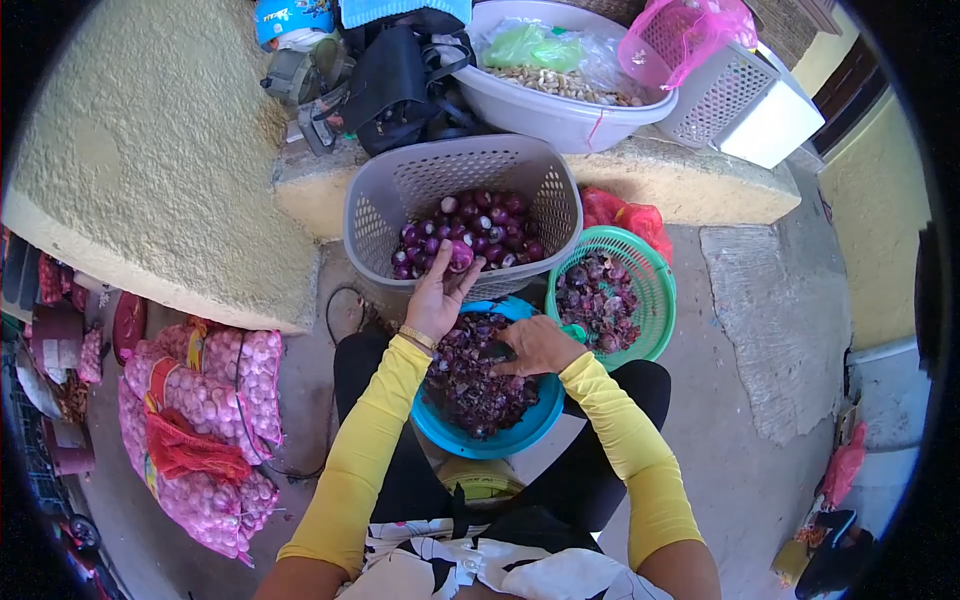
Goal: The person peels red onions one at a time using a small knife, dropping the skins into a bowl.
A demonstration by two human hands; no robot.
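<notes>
My left hand (437,300) is raised at the near rim of a grey perforated plastic basket (371,255), its fingers around a peeled red onion (460,257). Inside that basket lie many more red onions (480,221). Lower down, my right hand (541,345) is over a blue plastic basin (480,448) filled with dry onion skins (476,390). It grips what looks like a small knife (575,332); a green handle end sticks out behind the palm, and the dark blade is partly hidden. Beside it, a green plastic colander basket (660,307) contains unpeeled red onions (600,300).
Pink net sacks of garlic (202,420) lie on the floor at left, near a black cord (330,315). A concrete ledge (675,172) carries a black bag (390,82) and a large whitish tub (555,120). Red netting (637,225) sits behind the colander.
</notes>
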